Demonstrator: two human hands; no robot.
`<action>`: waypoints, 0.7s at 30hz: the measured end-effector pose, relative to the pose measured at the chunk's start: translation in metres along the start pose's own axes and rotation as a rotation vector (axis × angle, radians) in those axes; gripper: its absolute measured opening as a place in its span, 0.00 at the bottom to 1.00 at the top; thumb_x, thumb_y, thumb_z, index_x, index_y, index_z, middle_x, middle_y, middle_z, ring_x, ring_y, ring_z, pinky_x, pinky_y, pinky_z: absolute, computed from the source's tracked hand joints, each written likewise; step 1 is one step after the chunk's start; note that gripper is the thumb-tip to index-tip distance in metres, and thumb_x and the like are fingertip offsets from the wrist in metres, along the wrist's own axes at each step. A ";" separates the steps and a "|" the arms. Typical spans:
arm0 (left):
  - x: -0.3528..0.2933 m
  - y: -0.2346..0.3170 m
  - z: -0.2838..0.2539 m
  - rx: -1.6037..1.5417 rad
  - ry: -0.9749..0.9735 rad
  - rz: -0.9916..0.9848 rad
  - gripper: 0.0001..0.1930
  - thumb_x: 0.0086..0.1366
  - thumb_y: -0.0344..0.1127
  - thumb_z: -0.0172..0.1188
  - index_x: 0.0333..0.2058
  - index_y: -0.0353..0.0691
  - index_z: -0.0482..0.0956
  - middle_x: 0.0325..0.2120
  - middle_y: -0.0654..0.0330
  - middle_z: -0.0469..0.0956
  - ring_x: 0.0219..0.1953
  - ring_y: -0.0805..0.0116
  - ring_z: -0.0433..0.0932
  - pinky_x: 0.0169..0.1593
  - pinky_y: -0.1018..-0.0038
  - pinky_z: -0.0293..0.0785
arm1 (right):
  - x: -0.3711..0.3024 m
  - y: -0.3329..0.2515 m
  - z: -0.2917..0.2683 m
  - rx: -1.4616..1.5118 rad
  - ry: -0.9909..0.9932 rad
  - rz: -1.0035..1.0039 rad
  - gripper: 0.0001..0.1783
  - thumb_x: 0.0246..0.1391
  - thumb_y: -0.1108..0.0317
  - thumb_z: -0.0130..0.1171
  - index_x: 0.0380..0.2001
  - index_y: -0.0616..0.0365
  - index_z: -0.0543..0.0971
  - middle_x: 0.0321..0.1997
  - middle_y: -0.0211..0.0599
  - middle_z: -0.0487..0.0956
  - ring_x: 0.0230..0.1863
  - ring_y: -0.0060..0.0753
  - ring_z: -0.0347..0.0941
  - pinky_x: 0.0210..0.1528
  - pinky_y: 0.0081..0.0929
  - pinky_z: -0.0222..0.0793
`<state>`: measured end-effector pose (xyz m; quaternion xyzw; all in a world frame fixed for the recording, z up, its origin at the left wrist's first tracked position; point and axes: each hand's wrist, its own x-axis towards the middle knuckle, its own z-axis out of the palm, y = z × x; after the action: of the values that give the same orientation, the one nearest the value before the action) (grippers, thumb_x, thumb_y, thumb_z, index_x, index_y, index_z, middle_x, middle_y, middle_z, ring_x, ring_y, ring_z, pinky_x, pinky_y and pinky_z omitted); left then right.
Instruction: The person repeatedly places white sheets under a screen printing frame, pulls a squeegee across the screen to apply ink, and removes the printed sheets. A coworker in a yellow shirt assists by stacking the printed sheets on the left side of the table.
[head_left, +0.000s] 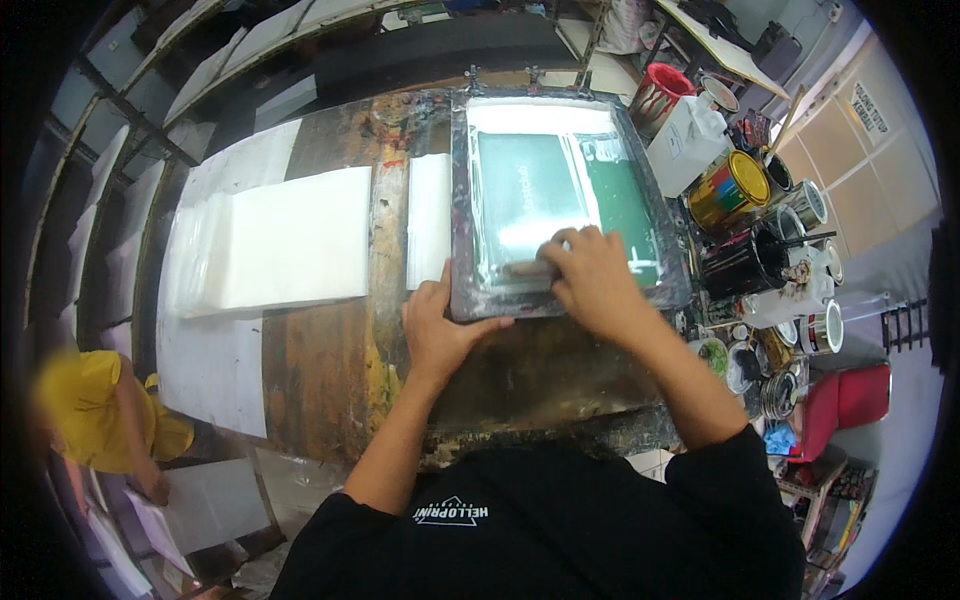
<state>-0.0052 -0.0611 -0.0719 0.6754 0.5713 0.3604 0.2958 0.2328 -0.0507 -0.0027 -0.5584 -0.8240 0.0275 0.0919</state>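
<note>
A screen printing frame with green mesh lies on the worktable before me. White ink covers a band at its far end and streaks the mesh. My right hand is closed around a squeegee near the frame's near end; the fingers partly hide the tool. At the near left corner, my left hand holds the frame, fingers against its left side and thumb stretched along the near edge. Left of the frame, a narrow white sheet stack partly shows.
A larger pile of white sheets lies on the stained table. Paint cans, a white jug and a red bucket crowd the right side. A person in yellow handles boards at the lower left.
</note>
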 end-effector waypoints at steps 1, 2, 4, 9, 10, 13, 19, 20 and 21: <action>-0.007 -0.010 0.007 0.221 0.042 0.055 0.57 0.38 0.60 0.85 0.64 0.33 0.74 0.42 0.56 0.76 0.46 0.57 0.75 0.55 0.61 0.70 | -0.009 -0.006 0.012 0.027 -0.020 0.039 0.22 0.47 0.68 0.67 0.49 0.49 0.79 0.50 0.37 0.79 0.55 0.46 0.72 0.54 0.48 0.62; -0.011 -0.020 0.012 0.452 0.034 0.043 0.57 0.36 0.61 0.85 0.63 0.32 0.76 0.40 0.59 0.74 0.44 0.59 0.74 0.53 0.61 0.69 | -0.016 -0.011 0.023 0.019 -0.088 0.062 0.23 0.48 0.68 0.68 0.50 0.48 0.78 0.51 0.34 0.79 0.55 0.43 0.73 0.56 0.48 0.61; -0.014 -0.033 0.020 0.403 0.095 0.149 0.59 0.34 0.64 0.83 0.63 0.33 0.77 0.37 0.59 0.70 0.42 0.58 0.69 0.50 0.61 0.65 | -0.019 -0.015 0.041 0.014 -0.051 0.075 0.23 0.48 0.66 0.69 0.50 0.48 0.78 0.48 0.32 0.79 0.53 0.42 0.75 0.56 0.49 0.61; -0.011 -0.041 0.020 0.387 0.069 0.144 0.60 0.33 0.67 0.82 0.63 0.35 0.77 0.36 0.59 0.69 0.41 0.58 0.68 0.49 0.61 0.64 | 0.046 0.021 0.072 -0.060 0.095 0.087 0.24 0.48 0.65 0.70 0.50 0.49 0.78 0.45 0.33 0.80 0.51 0.42 0.76 0.54 0.52 0.62; -0.011 -0.040 0.019 0.384 0.071 0.155 0.60 0.33 0.67 0.82 0.64 0.35 0.76 0.36 0.59 0.69 0.41 0.58 0.68 0.49 0.60 0.64 | 0.075 0.034 0.075 -0.072 0.160 0.076 0.23 0.49 0.65 0.69 0.50 0.48 0.78 0.45 0.34 0.80 0.50 0.43 0.77 0.54 0.52 0.62; -0.010 -0.038 0.015 0.385 0.084 0.177 0.62 0.33 0.68 0.81 0.65 0.35 0.75 0.37 0.58 0.69 0.41 0.57 0.68 0.50 0.60 0.64 | 0.159 0.074 0.066 -0.125 0.037 0.103 0.16 0.53 0.61 0.64 0.47 0.45 0.80 0.42 0.35 0.82 0.48 0.46 0.80 0.50 0.57 0.66; -0.014 -0.034 0.013 0.313 0.063 0.153 0.61 0.38 0.66 0.80 0.68 0.35 0.70 0.32 0.58 0.75 0.38 0.60 0.69 0.49 0.62 0.62 | 0.227 0.119 0.055 -0.057 0.037 0.060 0.15 0.56 0.59 0.63 0.46 0.47 0.80 0.44 0.39 0.83 0.51 0.48 0.81 0.50 0.58 0.69; -0.014 -0.034 0.014 0.281 0.037 0.115 0.61 0.40 0.66 0.80 0.69 0.35 0.70 0.31 0.59 0.77 0.38 0.60 0.70 0.49 0.63 0.62 | 0.222 0.117 0.058 -0.101 0.034 0.070 0.14 0.55 0.59 0.63 0.45 0.48 0.80 0.43 0.39 0.83 0.50 0.48 0.81 0.50 0.58 0.70; -0.015 -0.034 0.015 0.284 0.051 0.134 0.61 0.41 0.65 0.80 0.69 0.35 0.69 0.30 0.59 0.77 0.36 0.61 0.70 0.49 0.63 0.61 | 0.213 0.111 0.062 -0.116 0.081 0.061 0.16 0.56 0.58 0.63 0.47 0.48 0.79 0.44 0.39 0.83 0.50 0.48 0.81 0.50 0.59 0.70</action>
<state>-0.0133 -0.0694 -0.1100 0.7377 0.5774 0.3121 0.1581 0.2469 0.1917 -0.0544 -0.5881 -0.8026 -0.0402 0.0915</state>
